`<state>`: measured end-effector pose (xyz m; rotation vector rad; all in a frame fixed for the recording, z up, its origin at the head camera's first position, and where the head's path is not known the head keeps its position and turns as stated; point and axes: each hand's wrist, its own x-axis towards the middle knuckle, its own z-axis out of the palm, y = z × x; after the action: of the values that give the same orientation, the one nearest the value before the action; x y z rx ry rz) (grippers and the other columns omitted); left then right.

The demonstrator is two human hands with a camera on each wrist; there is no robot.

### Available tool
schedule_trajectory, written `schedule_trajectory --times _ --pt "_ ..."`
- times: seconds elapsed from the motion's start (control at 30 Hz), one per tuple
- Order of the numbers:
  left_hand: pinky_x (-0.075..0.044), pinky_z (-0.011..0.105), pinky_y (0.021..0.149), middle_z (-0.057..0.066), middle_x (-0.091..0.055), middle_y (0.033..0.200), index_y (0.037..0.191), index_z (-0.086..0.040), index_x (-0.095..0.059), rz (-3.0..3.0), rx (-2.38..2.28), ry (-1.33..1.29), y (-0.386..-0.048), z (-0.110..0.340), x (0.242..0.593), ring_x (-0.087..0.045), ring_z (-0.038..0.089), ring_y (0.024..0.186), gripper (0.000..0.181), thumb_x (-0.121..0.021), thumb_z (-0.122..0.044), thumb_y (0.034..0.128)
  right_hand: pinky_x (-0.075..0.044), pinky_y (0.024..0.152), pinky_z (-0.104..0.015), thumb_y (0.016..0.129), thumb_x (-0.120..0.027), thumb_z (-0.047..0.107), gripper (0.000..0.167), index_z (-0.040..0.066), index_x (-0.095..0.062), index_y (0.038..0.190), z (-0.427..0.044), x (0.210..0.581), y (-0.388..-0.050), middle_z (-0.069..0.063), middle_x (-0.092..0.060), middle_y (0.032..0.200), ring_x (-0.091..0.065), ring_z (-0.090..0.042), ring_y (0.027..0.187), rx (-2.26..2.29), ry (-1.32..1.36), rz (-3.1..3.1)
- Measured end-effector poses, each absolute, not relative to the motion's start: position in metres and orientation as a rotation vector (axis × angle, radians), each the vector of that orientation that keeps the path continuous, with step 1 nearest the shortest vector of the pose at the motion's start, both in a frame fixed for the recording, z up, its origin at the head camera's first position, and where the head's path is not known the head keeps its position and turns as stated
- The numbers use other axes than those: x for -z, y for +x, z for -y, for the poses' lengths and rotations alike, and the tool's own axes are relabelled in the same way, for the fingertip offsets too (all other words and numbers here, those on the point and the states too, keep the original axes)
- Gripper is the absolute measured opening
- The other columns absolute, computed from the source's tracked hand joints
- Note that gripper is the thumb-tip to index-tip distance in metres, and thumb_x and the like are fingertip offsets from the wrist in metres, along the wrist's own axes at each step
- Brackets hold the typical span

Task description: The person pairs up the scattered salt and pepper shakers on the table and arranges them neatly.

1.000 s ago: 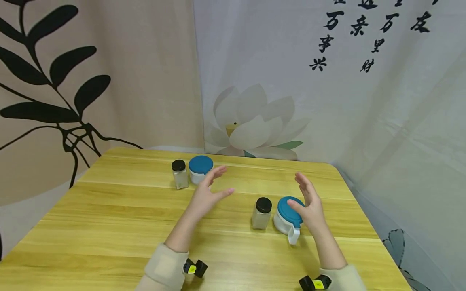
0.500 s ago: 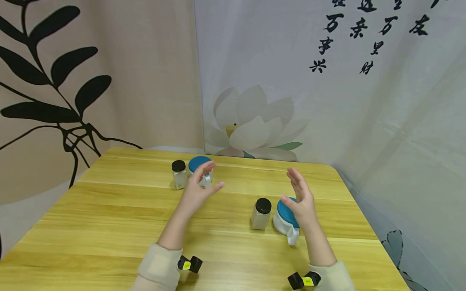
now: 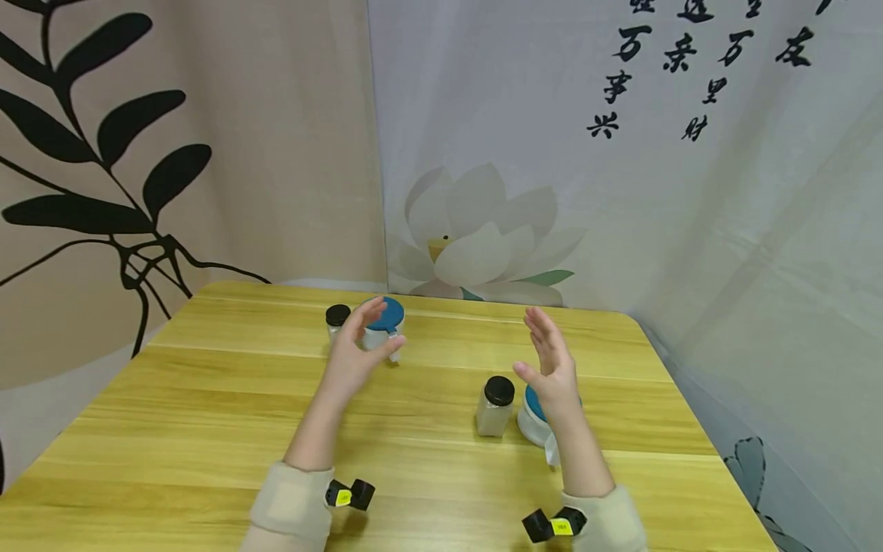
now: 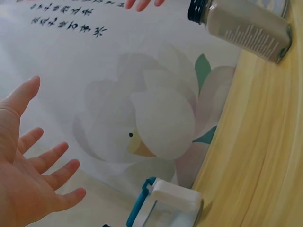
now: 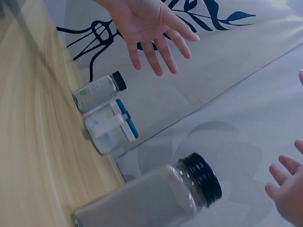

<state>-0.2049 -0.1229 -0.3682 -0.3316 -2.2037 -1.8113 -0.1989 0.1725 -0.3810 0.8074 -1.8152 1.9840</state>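
My left hand [image 3: 352, 364] hovers over the table with fingers spread and nothing in them. Behind it, partly hidden, stand a black-capped glass jar [image 3: 336, 316] and a white-handled jar with a blue lid [image 3: 388, 314]. My right hand [image 3: 555, 376], also empty with fingers extended, is raised in front of a second blue-lidded jar [image 3: 531, 424], covering much of it. Just left of that stands another black-capped square jar [image 3: 494, 410], upright; it looms large in the right wrist view as a glass jar [image 5: 147, 198] with pale contents.
All the jars stand on a yellow wood-grain table [image 3: 207, 429]. A curtain with a printed lotus [image 3: 483, 222] and dark lettering hangs behind the far edge. Each wrist carries a small black camera, such as the left camera [image 3: 350, 494].
Both hands have drifted left and slightly away from me, still empty. The left hand now covers more of the far black-capped jar; the right covers more of the near blue-lidded jar. The jars have stayed put.
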Motion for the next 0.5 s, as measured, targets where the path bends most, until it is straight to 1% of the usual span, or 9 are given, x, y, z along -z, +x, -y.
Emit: schedule_trajectory --times 0.07,0.17,0.2,0.33,0.4,0.43,0.5 --pt "-0.020 0.047 0.111 0.009 -0.046 0.142 0.142 -0.012 -0.043 2.200 1.791 -0.324 -0.211 0.127 0.376 -0.036 0.025 0.132 0.067 -0.076 -0.019 0.0846 -0.014 0.113 -0.039 0.085 -0.075 0.026 0.083 -0.002 -0.028 0.147 -0.169 0.381 -0.200 -0.012 -0.033 0.148 -0.022 -0.037 0.138 -1.994 0.821 1.802" --pt "-0.022 0.047 0.110 0.007 -0.048 0.141 0.141 -0.013 -0.044 2.189 1.742 -0.338 -0.213 0.130 0.379 -0.038 0.024 0.131 0.065 -0.076 -0.022 0.0846 -0.013 0.113 -0.039 0.084 -0.076 0.029 0.085 -0.002 -0.028 0.147 -0.165 0.380 -0.201 -0.013 -0.033 0.149 -0.021 -0.039 0.138 -2.007 0.830 1.786" --pt "-0.022 0.048 0.110 0.009 -0.047 0.141 0.141 -0.011 -0.044 2.185 1.747 -0.338 -0.210 0.130 0.375 -0.038 0.025 0.131 0.065 -0.075 -0.021 0.0850 -0.014 0.113 -0.039 0.084 -0.076 0.026 0.084 -0.001 -0.028 0.148 -0.163 0.380 -0.202 -0.012 -0.033 0.149 -0.021 -0.039 0.138 -2.013 0.830 1.784" --pt "-0.022 0.048 0.110 0.013 -0.046 0.141 0.141 -0.006 -0.042 2.208 1.745 -0.309 -0.198 0.129 0.358 -0.036 0.029 0.132 0.063 -0.072 -0.015 0.0872 -0.013 0.113 -0.040 0.083 -0.077 0.026 0.086 -0.002 -0.027 0.148 -0.156 0.380 -0.202 -0.012 -0.034 0.148 -0.023 -0.036 0.138 -2.040 0.833 1.767" --pt "-0.021 0.050 0.110 0.017 -0.044 0.142 0.142 -0.003 -0.040 2.219 1.755 -0.292 -0.194 0.130 0.353 -0.034 0.032 0.133 0.062 -0.071 -0.011 0.0878 -0.013 0.113 -0.040 0.083 -0.076 0.023 0.085 -0.002 -0.027 0.148 -0.152 0.380 -0.202 -0.012 -0.034 0.148 -0.023 -0.034 0.138 -2.057 0.835 1.759" --pt "-0.021 0.051 0.110 0.015 -0.044 0.142 0.142 -0.004 -0.041 2.220 1.749 -0.286 -0.197 0.132 0.356 -0.035 0.031 0.133 0.063 -0.071 -0.012 0.0877 -0.013 0.113 -0.041 0.083 -0.077 0.027 0.088 -0.003 -0.026 0.148 -0.150 0.380 -0.203 -0.013 -0.033 0.148 -0.024 -0.034 0.138 -2.062 0.838 1.756" --pt "-0.021 0.050 0.110 0.013 -0.045 0.142 0.142 -0.007 -0.041 2.214 1.756 -0.270 -0.204 0.137 0.365 -0.034 0.029 0.133 0.064 -0.072 -0.015 0.0874 -0.013 0.113 -0.041 0.083 -0.077 0.029 0.089 -0.004 -0.025 0.148 -0.147 0.379 -0.203 -0.013 -0.033 0.148 -0.024 -0.034 0.138 -2.066 0.837 1.758"
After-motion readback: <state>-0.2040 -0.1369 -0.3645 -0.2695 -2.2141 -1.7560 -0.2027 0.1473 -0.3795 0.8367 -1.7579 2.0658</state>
